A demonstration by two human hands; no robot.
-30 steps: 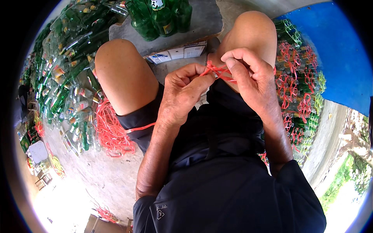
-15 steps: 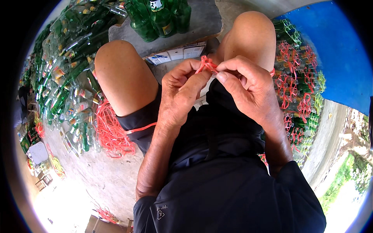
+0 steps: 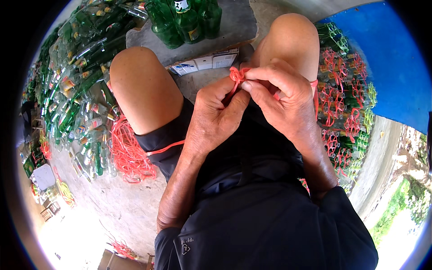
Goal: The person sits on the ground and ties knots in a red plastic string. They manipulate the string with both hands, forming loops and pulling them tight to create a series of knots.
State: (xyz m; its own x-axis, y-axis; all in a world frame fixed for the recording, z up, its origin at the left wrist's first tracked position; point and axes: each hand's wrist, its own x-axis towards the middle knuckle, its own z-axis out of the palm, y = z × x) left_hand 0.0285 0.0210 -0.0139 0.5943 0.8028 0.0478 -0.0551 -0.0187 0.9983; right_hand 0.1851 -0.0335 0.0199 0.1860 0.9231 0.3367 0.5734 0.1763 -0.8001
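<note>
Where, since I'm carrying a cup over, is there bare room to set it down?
In the picture, bare concrete floor shows below the red strip pile, left of the left forearm; the grey slab is bare right of its green bottles. Loose bottles crowd the upper left, red-banded bottles the right.

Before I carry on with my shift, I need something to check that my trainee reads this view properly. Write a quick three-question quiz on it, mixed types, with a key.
1. Multiple choice: what do the left hand and right hand both hold?
a) a pair of scissors
b) a knotted red strip
c) a bottle cap

2. Short answer: on which side of the person, left or right, does the tangled red heap lie?

3. True or false: the group of green bottles stands on a grey slab.

Key:
1: b
2: left, beside the left thigh
3: true
</note>
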